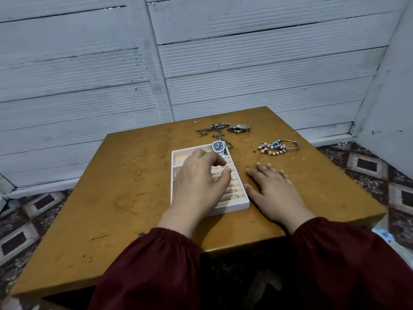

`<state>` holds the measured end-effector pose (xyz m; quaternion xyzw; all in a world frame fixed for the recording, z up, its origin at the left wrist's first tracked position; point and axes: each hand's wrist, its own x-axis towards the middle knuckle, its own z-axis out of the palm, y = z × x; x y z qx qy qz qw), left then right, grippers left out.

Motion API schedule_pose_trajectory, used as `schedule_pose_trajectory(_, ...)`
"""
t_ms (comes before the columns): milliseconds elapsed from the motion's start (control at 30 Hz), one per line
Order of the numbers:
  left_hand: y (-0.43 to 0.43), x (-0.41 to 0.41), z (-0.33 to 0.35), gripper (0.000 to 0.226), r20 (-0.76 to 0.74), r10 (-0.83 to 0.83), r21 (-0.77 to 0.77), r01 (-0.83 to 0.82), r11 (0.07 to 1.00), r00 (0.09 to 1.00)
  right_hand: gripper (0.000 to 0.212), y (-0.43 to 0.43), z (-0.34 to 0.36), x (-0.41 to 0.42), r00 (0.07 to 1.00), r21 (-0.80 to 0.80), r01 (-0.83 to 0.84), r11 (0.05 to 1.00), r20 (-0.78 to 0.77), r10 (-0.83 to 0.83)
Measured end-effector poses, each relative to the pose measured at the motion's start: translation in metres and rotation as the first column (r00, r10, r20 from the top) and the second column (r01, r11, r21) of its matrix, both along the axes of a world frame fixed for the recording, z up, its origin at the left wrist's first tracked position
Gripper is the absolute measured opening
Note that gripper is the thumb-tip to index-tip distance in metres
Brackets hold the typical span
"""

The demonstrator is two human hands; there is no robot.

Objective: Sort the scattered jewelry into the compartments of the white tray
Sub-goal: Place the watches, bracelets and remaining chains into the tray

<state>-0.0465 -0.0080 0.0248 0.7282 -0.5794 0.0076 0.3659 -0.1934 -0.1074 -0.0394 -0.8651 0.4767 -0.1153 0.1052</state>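
My left hand (199, 182) hovers over the ring rolls (233, 191) of the white tray (232, 208), fingers curled; whether they pinch anything I cannot tell. My right hand (276, 190) lies flat, fingers straight, at the tray's right edge. I'd seat any ring upright in one slot; bracelets (274, 147) wait near the table (134, 186)'s far edge

the left hand (199, 182) reaches forward palm down, its fingers bent and the thumb drawn in toward the fingertips; whether they pinch anything cannot be told. the right hand (276, 190) lies flat just beside it, palm down, fingers straight and slightly spread. both forearms wear dark red sleeves (161, 260) with gathered cuffs.
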Motion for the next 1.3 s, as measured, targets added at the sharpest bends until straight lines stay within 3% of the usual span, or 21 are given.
schedule_pose_trajectory(100, -0.014, -0.015, 0.000, 0.017, -0.011, -0.091, -0.057, 0.090, 0.994, 0.996, 0.047, 0.000, -0.001, -0.002, 0.992, -0.012, 0.024, 1.000, 0.125, -0.023)
schedule_pose_trajectory(167, -0.026, -0.022, 0.002, 0.019, -0.007, -0.137, -0.077, 0.136, 0.988, 0.991, 0.039, -0.002, -0.001, -0.004, 0.956, 0.018, 0.038, 0.999, 0.289, -0.041)
schedule_pose_trajectory(333, -0.059, -0.033, 0.003, 0.016, -0.041, -0.182, -0.057, 0.180, 0.982, 0.982, 0.013, -0.012, 0.000, -0.010, 0.757, 0.163, 0.057, 0.985, 0.636, -0.149)
schedule_pose_trajectory(467, -0.089, -0.040, 0.001, 0.014, -0.073, -0.223, -0.030, 0.222, 0.975, 0.972, 0.034, -0.032, 0.001, -0.012, 0.616, 0.292, 0.031, 0.956, 0.748, -0.248)
schedule_pose_trajectory(567, -0.114, -0.041, 0.005, 0.012, -0.088, -0.246, -0.016, 0.246, 0.969, 0.965, 0.026, -0.054, 0.011, -0.018, 0.573, 0.302, 0.071, 0.951, 0.768, -0.287)
schedule_pose_trajectory(667, -0.138, -0.036, 0.008, 0.012, -0.088, -0.240, 0.008, 0.242, 0.970, 0.967, 0.011, -0.079, 0.020, -0.028, 0.659, 0.187, 0.196, 0.963, 0.701, -0.271)
schedule_pose_trajectory(767, -0.158, -0.030, 0.006, 0.013, -0.075, -0.244, 0.079, 0.250, 0.965, 0.967, 0.021, -0.103, 0.024, -0.037, 0.859, -0.022, 0.340, 0.940, 0.414, -0.300)
schedule_pose_trajectory(833, -0.169, -0.028, 0.004, 0.014, -0.039, -0.253, 0.131, 0.256, 0.958, 0.967, 0.031, -0.115, 0.025, -0.040, 0.911, -0.044, 0.358, 0.933, 0.237, -0.338)
schedule_pose_trajectory(900, -0.179, -0.027, 0.002, 0.015, 0.010, -0.259, 0.172, 0.253, 0.952, 0.966, 0.034, -0.123, 0.024, -0.042, 0.919, 0.001, 0.362, 0.932, 0.166, -0.357)
schedule_pose_trajectory(1133, -0.203, -0.024, -0.006, 0.012, 0.085, -0.274, 0.295, 0.239, 0.925, 0.958, 0.020, -0.137, 0.012, -0.049, 0.913, -0.022, 0.346, 0.938, 0.237, -0.331)
schedule_pose_trajectory(1300, -0.208, -0.025, -0.008, 0.013, 0.113, -0.269, 0.371, 0.210, 0.905, 0.957, 0.016, -0.144, 0.006, -0.053, 0.843, -0.053, 0.333, 0.942, 0.465, -0.272)
